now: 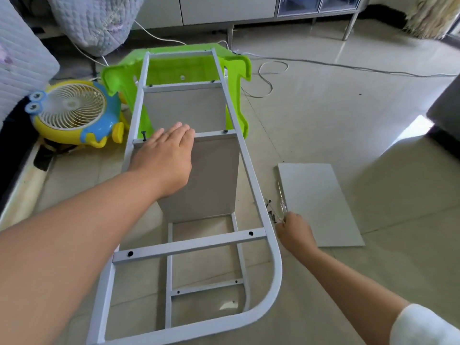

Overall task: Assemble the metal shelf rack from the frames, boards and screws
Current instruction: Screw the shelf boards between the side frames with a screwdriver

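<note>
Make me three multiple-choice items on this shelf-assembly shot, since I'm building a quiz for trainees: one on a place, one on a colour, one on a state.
1. Where does the loose board lie?
A. On the floor right of the frame
B. On the stool
C. Against the fan

2. What colour is the stool behind the frame?
A. Red
B. Green
C. Black

3. How is the left hand?
A. Gripping a screwdriver
B. Flat on a mounted board
C. Out of view

Key: A, it lies flat on the tiles beside the right hand; B, bright green plastic; B, fingers straight, palm down.
</note>
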Demonstrator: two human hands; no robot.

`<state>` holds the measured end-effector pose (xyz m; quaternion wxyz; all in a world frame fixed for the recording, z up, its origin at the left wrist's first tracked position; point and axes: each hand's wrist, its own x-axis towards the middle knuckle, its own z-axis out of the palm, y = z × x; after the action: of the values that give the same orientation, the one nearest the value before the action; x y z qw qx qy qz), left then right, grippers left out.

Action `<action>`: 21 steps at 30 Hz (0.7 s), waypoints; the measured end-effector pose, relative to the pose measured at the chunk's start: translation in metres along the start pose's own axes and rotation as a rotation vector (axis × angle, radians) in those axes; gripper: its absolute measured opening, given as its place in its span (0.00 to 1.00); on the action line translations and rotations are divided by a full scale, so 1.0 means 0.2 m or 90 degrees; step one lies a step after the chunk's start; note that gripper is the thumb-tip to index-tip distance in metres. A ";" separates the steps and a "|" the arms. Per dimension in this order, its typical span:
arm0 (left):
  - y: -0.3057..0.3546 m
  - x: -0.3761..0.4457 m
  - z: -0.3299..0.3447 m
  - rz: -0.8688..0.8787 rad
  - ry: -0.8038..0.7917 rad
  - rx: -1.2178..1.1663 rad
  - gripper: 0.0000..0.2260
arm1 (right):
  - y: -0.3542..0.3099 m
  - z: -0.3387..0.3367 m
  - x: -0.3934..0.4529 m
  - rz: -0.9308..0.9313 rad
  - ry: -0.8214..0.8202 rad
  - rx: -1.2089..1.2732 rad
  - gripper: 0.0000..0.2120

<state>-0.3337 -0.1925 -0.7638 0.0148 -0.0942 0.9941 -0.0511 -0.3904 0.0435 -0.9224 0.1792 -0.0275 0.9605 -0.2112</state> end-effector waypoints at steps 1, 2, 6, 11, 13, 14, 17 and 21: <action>0.00 0.00 -0.01 0.008 0.002 0.007 0.24 | -0.01 -0.05 0.00 -0.019 0.030 0.023 0.05; 0.00 0.00 -0.01 0.012 0.006 0.016 0.24 | -0.02 -0.10 -0.01 -0.035 0.061 0.058 0.05; -0.05 -0.01 -0.04 -0.027 0.070 -0.017 0.26 | -0.17 -0.37 0.04 -0.117 0.226 0.266 0.05; -0.23 -0.06 -0.02 -0.164 0.138 -0.119 0.22 | -0.57 -0.63 0.05 -0.239 0.325 0.384 0.05; -0.27 -0.07 -0.01 -0.188 0.071 -0.163 0.22 | -0.75 -0.66 0.01 -0.338 0.334 0.359 0.07; -0.28 -0.07 0.00 -0.189 0.046 -0.183 0.22 | -0.83 -0.66 -0.01 -0.387 0.330 0.350 0.07; -0.29 -0.08 0.01 -0.157 0.006 -0.211 0.21 | -1.04 -0.64 -0.06 -0.527 0.306 0.321 0.06; -0.30 -0.08 0.05 -0.108 0.030 -0.167 0.23 | -1.19 -0.63 -0.15 -0.645 0.163 0.212 0.05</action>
<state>-0.3072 -0.2496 -0.7679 -0.0256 -0.1776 0.9808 0.0762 -0.4127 -0.1191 -0.7058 -0.0612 -0.4323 0.7946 -0.4219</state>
